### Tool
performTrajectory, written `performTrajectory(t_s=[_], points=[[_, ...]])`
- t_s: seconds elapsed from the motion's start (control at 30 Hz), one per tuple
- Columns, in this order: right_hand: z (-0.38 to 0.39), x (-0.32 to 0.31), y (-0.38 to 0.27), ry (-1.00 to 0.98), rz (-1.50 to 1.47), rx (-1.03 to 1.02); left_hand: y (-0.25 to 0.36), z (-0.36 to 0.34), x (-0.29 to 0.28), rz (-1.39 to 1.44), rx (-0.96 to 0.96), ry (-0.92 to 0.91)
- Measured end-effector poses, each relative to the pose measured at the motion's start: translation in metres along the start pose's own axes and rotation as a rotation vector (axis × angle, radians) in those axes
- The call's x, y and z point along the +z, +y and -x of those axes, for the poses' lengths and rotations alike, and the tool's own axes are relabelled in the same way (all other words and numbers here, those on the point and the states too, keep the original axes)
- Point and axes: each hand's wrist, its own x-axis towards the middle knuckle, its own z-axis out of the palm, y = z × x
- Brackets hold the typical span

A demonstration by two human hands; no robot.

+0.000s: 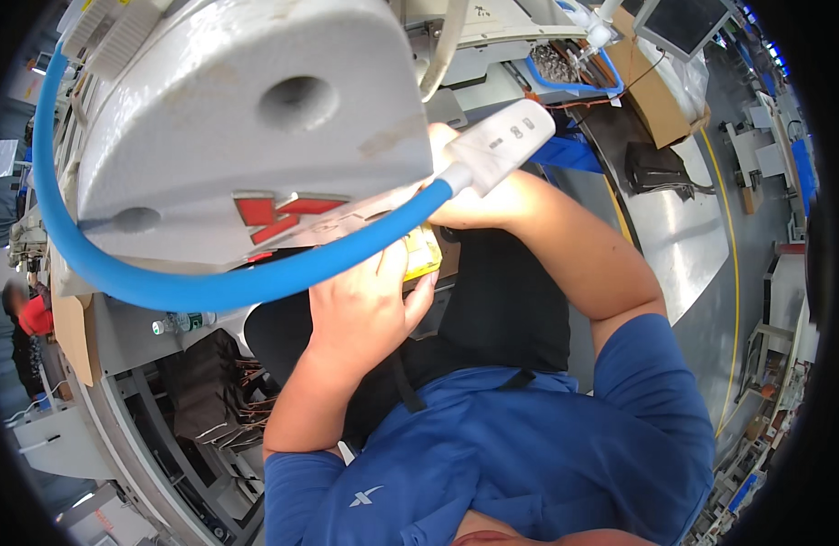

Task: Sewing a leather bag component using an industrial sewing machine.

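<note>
My left hand (360, 305) is closed on a small yellow part (423, 253), gripped between the thumb and the fingers; its kind I cannot make out. My right hand (479, 202) is close by on the far side, brightly lit. Its fingers are hidden behind the white lamp head (503, 141) and the machine, so what they touch does not show. A large grey machine head (247, 109) with a red emblem hangs over the work and covers the fingertips of both hands.
The lamp's thick blue flexible neck (210, 284) arcs across in front of the machine. A clear bottle (183, 322) lies at the left. Dark bundles with copper-coloured ends (210, 387) sit lower left. At the far right are a blue-edged bin (574, 68), a cardboard box (651, 96) and a black bag (661, 168).
</note>
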Motion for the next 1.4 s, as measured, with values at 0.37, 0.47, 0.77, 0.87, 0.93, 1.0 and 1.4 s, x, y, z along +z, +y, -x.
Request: performTrajectory(t_s=[0.37,0.47,0.77,0.87,0.93,1.0,1.4], points=[[0.041,0.025,0.011,0.669,-0.385,0.125,-0.023,0.036,0.015,0.147,0.03,0.301],[0.076,0.028,0.029,0.537,-0.401,0.48,-0.038,0.047,0.022,0.21,0.005,0.258],[0.077,0.023,0.026,0.593,-0.535,0.571,-0.047,0.042,0.033,0.134,0.16,0.311],[0.046,0.004,0.01,0.507,-0.213,0.173,-0.041,0.037,0.035,0.167,0.169,0.321],[0.021,0.0,0.005,0.365,-0.236,0.126,-0.037,0.035,0.035,0.174,0.159,0.306],[0.001,0.003,0.005,0.261,-0.132,0.152,-0.035,0.035,0.035,0.155,0.157,0.343],[-0.016,0.014,0.012,0.247,0.025,-0.14,-0.048,0.04,0.038,0.138,0.161,0.221]])
